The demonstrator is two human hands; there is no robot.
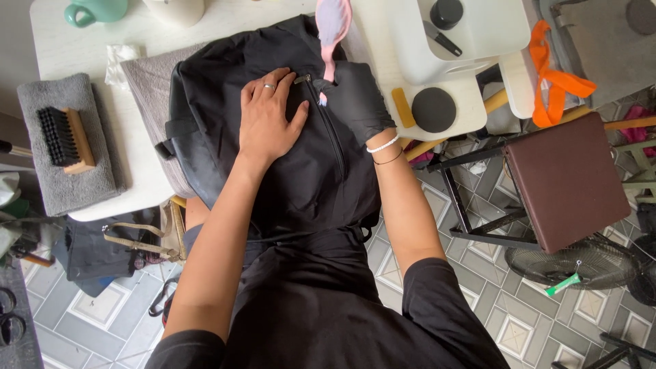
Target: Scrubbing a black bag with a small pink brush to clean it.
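Forearms: both mine reach up from the bottom edge to the black backpack [273, 171], which lies on the white table [137, 184] and hangs over its near edge.
Left hand [268, 116]: bare, fingers spread, pressed flat on the fabric — gripping nothing.
Right hand [355, 99]: black-gloved, fingers closed on a pink cloth [333, 31] at the zipper's top.
Zipper [328, 123]: long axis runs from that end back toward me, between my hands — right hand nearer.
Brush [65, 140]: well apart, on a grey towel [41, 102].

Black backpack [273, 171] flat on white table [137, 178]
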